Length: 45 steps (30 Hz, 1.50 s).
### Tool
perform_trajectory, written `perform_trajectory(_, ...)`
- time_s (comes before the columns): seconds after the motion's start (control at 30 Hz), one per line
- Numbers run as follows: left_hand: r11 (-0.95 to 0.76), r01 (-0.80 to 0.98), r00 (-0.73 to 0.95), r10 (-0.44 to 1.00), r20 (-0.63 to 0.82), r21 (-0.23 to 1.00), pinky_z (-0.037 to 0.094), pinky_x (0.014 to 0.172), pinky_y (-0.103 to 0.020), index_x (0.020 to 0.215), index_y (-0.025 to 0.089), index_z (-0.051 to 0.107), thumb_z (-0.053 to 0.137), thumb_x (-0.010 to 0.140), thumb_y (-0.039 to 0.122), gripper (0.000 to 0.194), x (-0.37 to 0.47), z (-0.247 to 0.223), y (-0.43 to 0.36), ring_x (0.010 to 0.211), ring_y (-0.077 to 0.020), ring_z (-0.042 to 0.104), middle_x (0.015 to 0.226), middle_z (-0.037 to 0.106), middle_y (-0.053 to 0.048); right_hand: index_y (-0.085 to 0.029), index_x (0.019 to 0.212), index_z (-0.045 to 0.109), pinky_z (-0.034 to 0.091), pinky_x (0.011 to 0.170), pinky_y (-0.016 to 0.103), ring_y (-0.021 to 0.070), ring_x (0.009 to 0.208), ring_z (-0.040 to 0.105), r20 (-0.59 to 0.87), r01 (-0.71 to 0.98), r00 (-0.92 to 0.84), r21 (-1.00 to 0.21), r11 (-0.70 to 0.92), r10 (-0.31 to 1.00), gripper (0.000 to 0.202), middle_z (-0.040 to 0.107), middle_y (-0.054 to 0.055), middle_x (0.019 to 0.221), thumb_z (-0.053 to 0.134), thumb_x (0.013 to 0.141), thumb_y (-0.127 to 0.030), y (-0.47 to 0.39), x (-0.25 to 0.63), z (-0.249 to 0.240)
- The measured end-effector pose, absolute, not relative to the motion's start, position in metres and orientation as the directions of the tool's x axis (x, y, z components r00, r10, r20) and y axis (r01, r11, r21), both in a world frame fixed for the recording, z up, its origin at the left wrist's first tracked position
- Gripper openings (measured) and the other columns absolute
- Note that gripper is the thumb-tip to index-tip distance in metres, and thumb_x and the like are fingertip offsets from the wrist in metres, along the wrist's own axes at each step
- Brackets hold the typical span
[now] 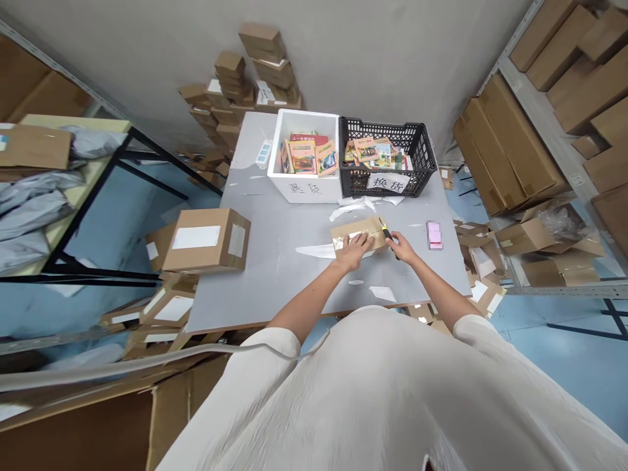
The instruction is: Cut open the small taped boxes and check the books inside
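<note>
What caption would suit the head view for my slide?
Left hand on a taped cardboard package, right hand gripping a yellow-and-black cutter, at a grey table.

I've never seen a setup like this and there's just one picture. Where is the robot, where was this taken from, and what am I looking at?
There's no robot here: these are a person's bare hands, seen by a camera worn on their head, looking forward and down. That's why the white shirt fills the bottom.

The left hand lies on a flat cardboard package; the right hand holds a yellow-and-black cutter.

On the grey table are a white box and a black crate, both holding colourful booklets, plus a phone-like device and paper scraps.
</note>
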<state>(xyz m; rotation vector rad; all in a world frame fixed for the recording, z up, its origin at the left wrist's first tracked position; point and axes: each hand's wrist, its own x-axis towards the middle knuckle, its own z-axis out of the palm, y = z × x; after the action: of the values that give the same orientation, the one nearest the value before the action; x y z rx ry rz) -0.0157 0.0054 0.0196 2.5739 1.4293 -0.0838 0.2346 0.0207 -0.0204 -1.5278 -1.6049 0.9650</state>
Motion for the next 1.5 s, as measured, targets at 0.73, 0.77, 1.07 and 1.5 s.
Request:
perform_trajectory(0.73,-0.456,0.881,0.463,0.886,-0.036,0.128,0.040,0.129,-0.060,0.148,0.028,0.066,0.083,0.088,0.031,0.062,-0.033,0.029,0.011,0.149,-0.0434,0.055,0.151,0.063,-0.018,-0.026,0.113,0.062,0.063,0.083,0.034,0.0242,0.105,0.080,-0.211,0.168,-0.189,-0.969,-0.180,0.959,0.038,0.080,0.006,0.111,0.076,0.095,-0.057,-0.005,0.223,-0.015)
perform_trajectory(0.77,-0.468,0.874,0.474,0.880,-0.018,0.130,0.038,0.130,-0.060,0.147,0.029,0.066,0.084,0.088,0.031,0.061,-0.029,0.027,0.008,0.150,-0.0433,0.054,0.151,0.061,-0.018,-0.026,0.114,0.065,0.064,0.081,0.034,0.0233,0.103,0.080,-0.212,0.177,-0.168,-0.967,-0.182,0.963,0.037,0.079,0.006,0.113,0.076,0.095,-0.056,-0.006,0.227,-0.016)
perform_trajectory(1.07,-0.508,0.851,0.518,0.853,-0.056,0.135,0.038,0.130,-0.056,0.149,0.023,0.063,0.086,0.085,0.026,0.068,-0.008,0.021,0.013,0.146,-0.0421,0.059,0.146,0.064,-0.019,-0.023,0.111,0.073,0.059,0.058,0.027,0.0178,0.072,0.073,-0.178,0.303,-0.119,-0.944,-0.135,0.977,0.032,0.076,0.004,0.093,0.073,0.099,-0.053,-0.007,0.271,-0.003)
perform_trajectory(1.5,-0.516,0.847,0.525,0.850,-0.047,0.127,0.033,0.135,-0.056,0.150,0.025,0.063,0.082,0.087,0.023,0.066,-0.009,0.015,0.009,0.132,-0.0373,0.066,0.142,0.062,-0.017,-0.026,0.127,0.084,0.052,0.095,0.041,0.0329,0.109,0.075,-0.012,0.807,-0.411,-0.471,0.357,0.912,0.034,0.084,0.011,0.118,0.056,0.109,-0.033,0.025,0.292,0.018)
